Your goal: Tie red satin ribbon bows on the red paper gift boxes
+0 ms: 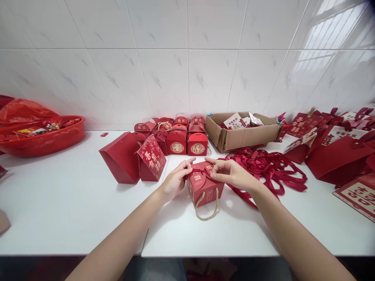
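Note:
A small red gift box [206, 195] with gold lettering and a twisted rope handle [206, 218] stands on the white table in front of me. A dark red ribbon [200, 170] lies across its closed top flaps. At the box's left upper edge, my left hand [176, 180] pinches the ribbon between thumb and fingers. My right hand [231, 171] is over the top's right side, thumb and index finger pinched together at the ribbon, its end hidden by the fingers. The rope handle hangs loose toward me.
Red ribbons [263, 168] lie heaped right of the box. Behind are a cardboard box [243, 136] of cards and several small red boxes [177, 142]. Two taller red boxes [121, 158] stand left, a red basin [43, 138] farther left. Red gift bags [336, 156] crowd the right.

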`<state>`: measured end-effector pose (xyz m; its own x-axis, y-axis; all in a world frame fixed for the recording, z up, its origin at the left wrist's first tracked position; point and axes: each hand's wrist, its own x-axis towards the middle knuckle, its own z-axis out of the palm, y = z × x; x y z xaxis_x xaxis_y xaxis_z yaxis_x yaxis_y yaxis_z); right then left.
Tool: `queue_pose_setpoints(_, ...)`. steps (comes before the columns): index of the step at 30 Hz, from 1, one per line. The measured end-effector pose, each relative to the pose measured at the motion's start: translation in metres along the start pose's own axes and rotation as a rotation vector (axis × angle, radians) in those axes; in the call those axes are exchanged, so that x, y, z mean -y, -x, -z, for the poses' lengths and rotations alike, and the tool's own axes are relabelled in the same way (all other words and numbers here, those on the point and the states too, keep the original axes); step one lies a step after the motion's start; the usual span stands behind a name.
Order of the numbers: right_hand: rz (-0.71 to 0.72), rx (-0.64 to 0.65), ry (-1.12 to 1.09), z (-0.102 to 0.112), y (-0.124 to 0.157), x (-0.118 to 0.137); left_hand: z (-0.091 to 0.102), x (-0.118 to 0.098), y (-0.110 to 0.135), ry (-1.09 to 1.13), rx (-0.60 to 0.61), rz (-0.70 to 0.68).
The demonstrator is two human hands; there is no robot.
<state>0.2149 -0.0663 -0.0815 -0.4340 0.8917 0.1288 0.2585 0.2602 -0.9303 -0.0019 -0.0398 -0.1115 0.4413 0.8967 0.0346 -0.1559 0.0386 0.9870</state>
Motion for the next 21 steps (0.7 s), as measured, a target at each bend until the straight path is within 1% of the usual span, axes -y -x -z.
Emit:
queue_pose_setpoints(4, 0.022, -0.015, -0.033, -0.002, -0.001, 0.001, 0.003, 0.005, -0.006, 0.064, -0.014, -0.001)
queue_pose_setpoints(6, 0.04, -0.07, -0.026, -0.005, -0.004, -0.001, 0.005, 0.006, -0.009, 0.093, -0.023, 0.005)
queue_pose_setpoints(8, 0.038, -0.139, -0.003, -0.009, -0.007, -0.005, 0.007, 0.004, -0.011, 0.055, -0.057, -0.015)
queue_pose_setpoints(10, 0.04, -0.203, 0.038, -0.012, -0.01, -0.01, 0.008, 0.001, -0.012, -0.074, -0.128, -0.086)
queue_pose_setpoints(11, 0.051, -0.239, 0.063, -0.014, -0.012, -0.013, 0.009, 0.0, -0.011, -0.182, -0.188, -0.143)
queue_pose_setpoints(13, 0.086, -0.322, 0.132, -0.015, -0.013, -0.017, 0.009, -0.002, -0.008, -0.451, -0.353, -0.307)
queue_pose_setpoints(15, 0.118, -0.351, 0.206, -0.015, -0.013, -0.018, 0.009, -0.001, -0.004, -0.677, -0.474, -0.454)
queue_pose_setpoints(16, 0.123, -0.331, 0.228, -0.014, -0.012, -0.018, 0.009, 0.0, -0.001, -0.733, -0.491, -0.487)
queue_pose_setpoints(17, 0.12, -0.299, 0.238, -0.013, -0.012, -0.017, 0.008, 0.001, 0.001, -0.746, -0.475, -0.485)
queue_pose_setpoints(19, 0.1, -0.228, 0.223, -0.012, -0.01, -0.015, 0.008, 0.002, 0.005, -0.688, -0.414, -0.418)
queue_pose_setpoints(21, 0.08, -0.195, 0.196, -0.012, -0.008, -0.013, 0.007, 0.001, 0.008, -0.58, -0.371, -0.342)
